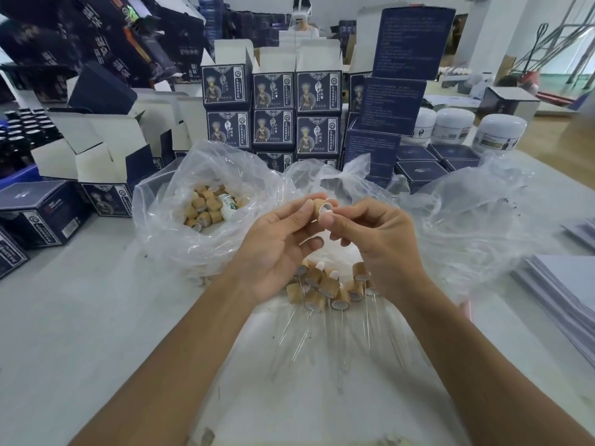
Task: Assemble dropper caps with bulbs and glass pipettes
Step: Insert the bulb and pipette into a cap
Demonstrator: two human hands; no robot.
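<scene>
At the far left, opened dark printed cartons (96, 149) are crowded along the tabletop (80, 317), and just right of them an open plastic bag (180, 226) of loose wooden caps (206, 207) is seen, well within the left hand's reach. The left hand (273, 249) is raised above the middle of the tabletop, and a wooden dropper cap (319, 206) is pinched between its thumb and fingers (301, 207), the cap's axis lying roughly level with its open mouth turned right. Directly against that mouth a white rubber bulb (327, 217) is gripped in the curled fingers of the right hand (380, 243), so the pushing line is judged to run from right to left along the cap's axis. Beneath both hands a heap of finished droppers (331, 288) is laid, their glass pipettes (367, 323) pointing toward the viewer. Further right a second, crumpled clear bag (476, 220) and a stack of flat sheets (566, 291) are found, with white jars (450, 125) behind; a person is seated at the back of the room.
</scene>
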